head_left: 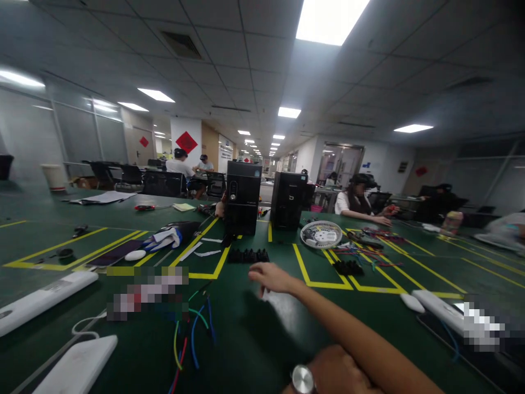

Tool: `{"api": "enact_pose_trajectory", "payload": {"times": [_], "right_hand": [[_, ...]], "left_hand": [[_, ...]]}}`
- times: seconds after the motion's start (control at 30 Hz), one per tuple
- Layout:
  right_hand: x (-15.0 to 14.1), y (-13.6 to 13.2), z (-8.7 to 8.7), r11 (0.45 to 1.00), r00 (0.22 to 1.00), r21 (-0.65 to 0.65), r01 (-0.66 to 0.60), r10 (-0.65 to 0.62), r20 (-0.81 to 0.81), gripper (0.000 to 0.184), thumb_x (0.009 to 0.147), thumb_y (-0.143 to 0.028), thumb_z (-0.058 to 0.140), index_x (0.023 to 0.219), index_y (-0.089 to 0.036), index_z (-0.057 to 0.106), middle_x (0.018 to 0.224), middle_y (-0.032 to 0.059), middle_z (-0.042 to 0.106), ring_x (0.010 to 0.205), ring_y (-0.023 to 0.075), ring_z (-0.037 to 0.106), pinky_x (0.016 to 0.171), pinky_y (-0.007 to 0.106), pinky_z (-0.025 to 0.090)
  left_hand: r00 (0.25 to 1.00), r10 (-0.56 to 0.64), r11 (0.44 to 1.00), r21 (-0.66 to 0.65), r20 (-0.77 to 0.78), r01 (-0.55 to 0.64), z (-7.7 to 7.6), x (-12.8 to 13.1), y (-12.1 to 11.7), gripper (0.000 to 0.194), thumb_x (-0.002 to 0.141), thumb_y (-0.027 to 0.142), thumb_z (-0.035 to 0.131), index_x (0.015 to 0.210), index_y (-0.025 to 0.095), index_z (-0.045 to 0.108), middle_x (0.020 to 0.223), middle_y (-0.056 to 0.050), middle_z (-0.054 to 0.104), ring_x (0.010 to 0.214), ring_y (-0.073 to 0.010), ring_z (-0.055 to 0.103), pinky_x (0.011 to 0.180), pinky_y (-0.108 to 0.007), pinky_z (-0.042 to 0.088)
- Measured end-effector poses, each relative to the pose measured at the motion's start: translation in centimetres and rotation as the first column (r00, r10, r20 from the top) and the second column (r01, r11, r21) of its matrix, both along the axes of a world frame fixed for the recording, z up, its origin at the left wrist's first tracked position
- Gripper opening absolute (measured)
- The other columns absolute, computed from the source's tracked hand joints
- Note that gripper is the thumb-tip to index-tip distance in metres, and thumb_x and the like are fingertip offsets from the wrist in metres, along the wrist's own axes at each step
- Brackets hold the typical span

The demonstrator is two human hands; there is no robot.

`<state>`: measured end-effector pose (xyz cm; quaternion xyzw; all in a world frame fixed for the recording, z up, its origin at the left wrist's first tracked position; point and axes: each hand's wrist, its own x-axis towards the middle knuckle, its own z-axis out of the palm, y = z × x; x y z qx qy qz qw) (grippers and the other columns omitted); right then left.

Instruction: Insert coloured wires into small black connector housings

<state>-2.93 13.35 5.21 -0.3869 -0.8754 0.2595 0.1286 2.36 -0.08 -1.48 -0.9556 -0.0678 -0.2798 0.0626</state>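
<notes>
My right hand (268,276) reaches in from the lower right over the green table, its fingers bent loosely downward and apart. I see nothing held in it. A row of black blocky parts (248,255) lies just beyond its fingertips. My left hand (338,368), with a round silver watch (303,378) on the wrist, is at the bottom edge against my right forearm. Its fingers are hidden. Left of my right hand lie loose coloured wires (199,328). Two black computer towers (244,200) stand upright farther back.
A white round basket (321,235) holds small parts, with more wires (369,251) beside it. White power-bank-like bars (49,295) lie at left. A glove (168,236) and a screwdriver (145,207) lie farther back. A person (361,202) sits at the right.
</notes>
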Motion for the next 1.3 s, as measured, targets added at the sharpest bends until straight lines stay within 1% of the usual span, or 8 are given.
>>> {"api": "enact_pose_trajectory", "payload": {"times": [0.17,0.37,0.6,0.73,0.8,0.9,1.07,1.3], "right_hand": [[9.4,0.7,0.1,0.740,0.829,0.426,0.520,-0.557,-0.043,0.033,0.089,-0.028,0.054,0.118,-0.014,0.056,0.126,0.0159,0.053,0.116,0.0274,0.049,0.097,0.042,0.039],[16.1,-2.3,-1.8,0.550,0.680,0.478,0.685,-0.718,-0.149,0.032,0.090,-0.033,0.054,0.118,-0.016,0.054,0.117,0.0084,0.056,0.098,0.0202,0.058,0.082,0.041,0.050],[17.0,-5.0,-3.8,0.551,0.684,0.438,0.710,-0.686,-0.246,0.017,0.091,-0.027,0.052,0.100,-0.016,0.061,0.102,0.0071,0.061,0.089,0.0171,0.059,0.078,0.033,0.050],[13.9,-6.2,-4.2,0.621,0.742,0.410,0.668,-0.597,-0.306,0.009,0.085,-0.017,0.053,0.080,-0.017,0.061,0.079,0.0035,0.062,0.074,0.0142,0.058,0.068,0.024,0.047],[12.0,-7.2,-4.3,0.679,0.789,0.403,0.613,-0.515,-0.334,0.006,0.082,-0.016,0.055,0.083,-0.018,0.061,0.080,0.0015,0.062,0.073,0.0128,0.059,0.067,0.022,0.047],[11.1,-9.0,-3.9,0.758,0.856,0.419,0.500,-0.359,-0.373,0.012,0.081,-0.014,0.056,0.090,-0.019,0.061,0.086,0.0023,0.063,0.078,0.0139,0.059,0.073,0.024,0.046],[18.3,-11.6,-2.1,0.707,0.865,0.498,0.502,-0.410,-0.290,0.031,0.077,-0.002,0.045,0.098,-0.018,0.061,0.099,0.0059,0.059,0.095,0.0170,0.055,0.088,0.030,0.042],[33.8,-16.1,-2.6,0.564,0.639,0.547,0.618,-0.766,0.069,0.047,0.069,0.007,0.038,0.099,-0.016,0.066,0.113,0.0113,0.058,0.110,0.0218,0.050,0.094,0.032,0.035]], "left_hand": [[0.981,0.174,0.984,-0.064,0.084,-0.169,0.7,-0.7,-0.5,0.022,0.075,0.036,0.052,0.063,0.019,0.058,0.051,0.000,0.061,0.044,-0.0129,0.054,0.042,-0.023,0.027],[0.865,0.436,0.866,-0.376,0.248,-0.329,1.6,-1.4,0.9,0.017,0.082,0.023,0.045,0.070,0.019,0.055,0.064,-0.002,0.060,0.060,-0.0145,0.056,0.055,-0.024,0.036],[0.541,0.719,0.593,-0.791,0.436,-0.151,1.2,-3.1,4.2,0.017,0.086,0.025,0.042,0.098,0.018,0.051,0.096,-0.007,0.058,0.091,-0.0185,0.056,0.082,-0.031,0.041],[0.392,0.887,0.205,-0.968,0.246,0.144,0.2,-4.4,6.4,0.039,0.086,0.041,0.041,0.115,0.015,0.043,0.097,-0.011,0.059,0.077,-0.0178,0.060,0.070,-0.032,0.047],[0.433,0.872,0.124,-0.959,0.228,0.255,-0.1,-5.1,7.1,0.041,0.085,0.042,0.041,0.114,0.013,0.044,0.097,-0.012,0.060,0.073,-0.0170,0.061,0.067,-0.030,0.048],[0.540,0.790,0.217,-0.957,0.289,0.193,-0.2,-5.4,7.2,0.037,0.084,0.040,0.041,0.105,0.013,0.054,0.098,-0.013,0.062,0.081,-0.0197,0.062,0.072,-0.032,0.048],[0.605,0.770,0.503,-0.778,0.206,-0.376,0.0,-5.1,5.9,0.038,0.087,0.035,0.037,0.115,0.017,0.056,0.119,-0.013,0.057,0.115,-0.0254,0.048,0.095,-0.041,0.036],[0.711,0.703,0.584,-0.553,-0.022,-0.594,0.4,-5.0,5.1,0.044,0.087,0.034,0.040,0.130,0.023,0.044,0.134,-0.013,0.047,0.123,-0.0294,0.037,0.095,-0.049,0.027]]}}
